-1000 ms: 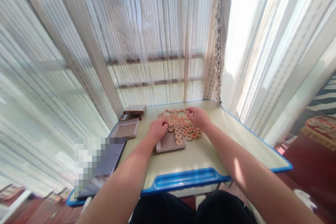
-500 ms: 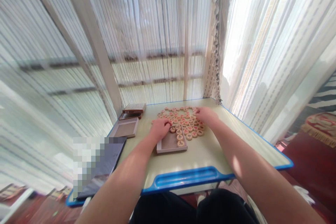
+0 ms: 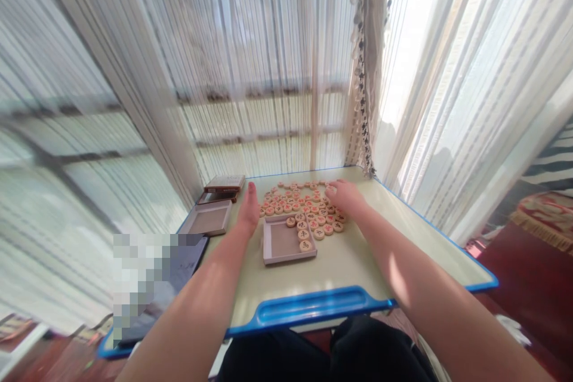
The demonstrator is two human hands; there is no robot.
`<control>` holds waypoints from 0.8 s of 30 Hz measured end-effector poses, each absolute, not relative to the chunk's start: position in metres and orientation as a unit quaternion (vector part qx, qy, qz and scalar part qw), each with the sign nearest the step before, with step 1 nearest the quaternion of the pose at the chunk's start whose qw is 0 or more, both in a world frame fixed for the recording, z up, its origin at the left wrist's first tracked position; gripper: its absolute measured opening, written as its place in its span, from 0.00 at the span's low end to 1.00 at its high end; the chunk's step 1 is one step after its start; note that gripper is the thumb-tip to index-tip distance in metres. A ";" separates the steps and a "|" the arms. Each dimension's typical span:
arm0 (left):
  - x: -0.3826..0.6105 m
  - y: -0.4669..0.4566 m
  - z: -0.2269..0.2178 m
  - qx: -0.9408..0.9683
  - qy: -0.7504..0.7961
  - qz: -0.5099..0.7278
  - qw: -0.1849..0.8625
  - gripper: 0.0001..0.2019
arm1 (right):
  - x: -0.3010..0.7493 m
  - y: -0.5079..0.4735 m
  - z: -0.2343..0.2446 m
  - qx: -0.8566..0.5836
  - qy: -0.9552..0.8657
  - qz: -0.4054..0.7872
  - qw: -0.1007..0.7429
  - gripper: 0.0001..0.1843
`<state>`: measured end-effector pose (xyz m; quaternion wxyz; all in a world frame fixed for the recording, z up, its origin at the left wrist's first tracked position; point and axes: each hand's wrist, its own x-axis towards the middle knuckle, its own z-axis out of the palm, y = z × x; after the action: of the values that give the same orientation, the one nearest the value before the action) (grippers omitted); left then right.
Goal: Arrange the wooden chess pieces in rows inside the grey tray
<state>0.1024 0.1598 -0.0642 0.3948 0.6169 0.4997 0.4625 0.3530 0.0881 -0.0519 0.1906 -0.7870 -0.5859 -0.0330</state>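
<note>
Left hand (image 3: pixel 249 206), extended and apparently empty, and right hand (image 3: pixel 346 196), curled (grasp indeterminable), flank the loose pieces (image 3: pixel 308 205), seemingly bounding their spread.

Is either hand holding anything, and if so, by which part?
The left hand holds nothing visible, upright beside the game pieces. The right hand is at the pieces' far right; whether it grips one cannot be told.

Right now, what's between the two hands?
In the head view, round marked pieces lie spread on the table between the left hand and right hand.
</note>
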 end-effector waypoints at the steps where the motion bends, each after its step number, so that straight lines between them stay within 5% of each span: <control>1: 0.102 0.162 -0.065 0.589 0.500 0.463 0.435 0.39 | 0.353 0.090 -0.055 -0.785 -0.590 -0.030 0.187 0.22; 6: 0.103 0.164 -0.066 0.588 0.499 0.435 0.465 0.42 | 0.351 0.096 -0.063 -0.779 -0.603 -0.016 0.172 0.20; 15: 0.117 0.159 -0.059 0.859 0.437 0.197 0.180 0.30 | 0.320 0.089 -0.054 -0.681 -0.699 -0.080 0.202 0.19; 24: 0.124 0.154 -0.058 0.894 0.416 0.148 0.076 0.25 | 0.291 0.101 -0.060 -0.577 -0.798 -0.008 0.176 0.17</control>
<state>0.1237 0.1544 -0.0576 0.0764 0.8941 0.4158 0.1479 0.2914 0.1010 -0.0601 0.1761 -0.5767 -0.7977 -0.0081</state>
